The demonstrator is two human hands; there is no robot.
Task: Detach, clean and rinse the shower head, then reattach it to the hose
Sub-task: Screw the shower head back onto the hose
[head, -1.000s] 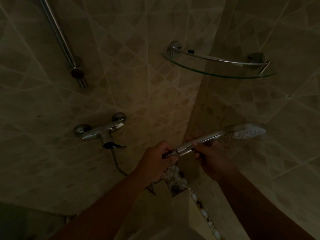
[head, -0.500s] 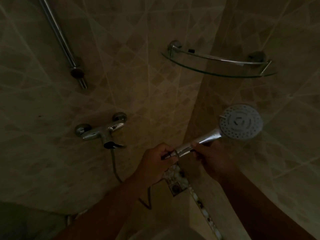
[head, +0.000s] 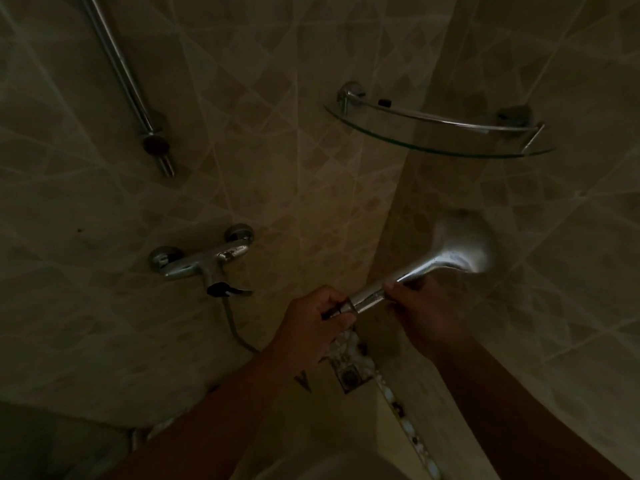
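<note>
In a dim tiled shower corner, my left hand (head: 313, 327) closes its fingers around the hose nut (head: 337, 310) while my right hand (head: 424, 317) grips the chrome shower head (head: 457, 249) by its handle, its blurred back facing me. No writing is legible. The mixer tap (head: 204, 261) and glass corner shelf (head: 440, 133) stand well apart.
</note>
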